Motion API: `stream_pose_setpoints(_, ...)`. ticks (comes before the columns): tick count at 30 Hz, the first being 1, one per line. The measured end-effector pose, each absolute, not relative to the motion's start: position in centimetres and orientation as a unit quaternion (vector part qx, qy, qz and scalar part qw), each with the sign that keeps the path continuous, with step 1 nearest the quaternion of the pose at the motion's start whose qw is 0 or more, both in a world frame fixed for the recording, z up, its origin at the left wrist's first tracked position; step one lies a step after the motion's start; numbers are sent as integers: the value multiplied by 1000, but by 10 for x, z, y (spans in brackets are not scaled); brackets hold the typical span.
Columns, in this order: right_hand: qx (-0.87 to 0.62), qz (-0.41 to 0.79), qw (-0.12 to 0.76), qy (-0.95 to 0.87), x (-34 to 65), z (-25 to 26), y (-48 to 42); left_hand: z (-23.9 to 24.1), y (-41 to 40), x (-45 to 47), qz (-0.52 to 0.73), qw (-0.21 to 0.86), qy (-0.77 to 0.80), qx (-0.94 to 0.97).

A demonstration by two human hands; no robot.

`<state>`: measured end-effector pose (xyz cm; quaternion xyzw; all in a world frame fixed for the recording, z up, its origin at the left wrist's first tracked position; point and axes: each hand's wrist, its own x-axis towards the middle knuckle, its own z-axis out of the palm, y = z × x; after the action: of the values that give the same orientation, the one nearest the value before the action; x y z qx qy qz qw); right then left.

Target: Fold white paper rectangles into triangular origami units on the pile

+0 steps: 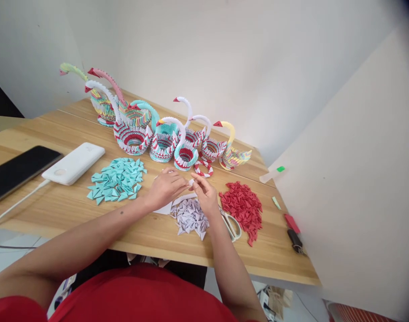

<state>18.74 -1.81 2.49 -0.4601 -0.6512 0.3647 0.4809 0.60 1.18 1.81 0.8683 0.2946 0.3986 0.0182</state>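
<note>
Between my left hand (pixel 170 188) and my right hand (pixel 204 193) is a small white paper piece (pixel 191 182), pinched in the fingers of both. Below the hands lies a pile of white folded paper triangles (pixel 190 218), partly covered by my right wrist. White paper (pixel 164 209) shows beside that pile under my left hand. To the left is a heap of turquoise paper triangles (pixel 117 180), and to the right a heap of red paper triangles (pixel 242 208). A red and white paper ring (pixel 203 168) sits just beyond my fingers.
Several paper swans (pixel 132 136) stand along the back of the table. Scissors (pixel 231 226) lie by my right wrist. At the left are a white power bank (pixel 73 164) with a cable and a black phone (pixel 21 172). A dark cutter-like object (pixel 295 241) lies near the right edge.
</note>
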Motion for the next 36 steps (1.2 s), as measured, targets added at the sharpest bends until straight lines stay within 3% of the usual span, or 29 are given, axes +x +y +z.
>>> stream_pose_setpoints(16, -486, 415, 470, -609, 188, 28, -19, 26, 6, 5, 439, 65, 256, 859)
stream_pose_setpoints(25, -495, 362, 472, -633, 185, 31, -22, 20, 11, 7, 461, 91, 254, 846)
stream_pose_setpoints(36, -489, 285, 469, -678, 185, 30, -22, 28, 8, 4, 450, 11, 243, 859)
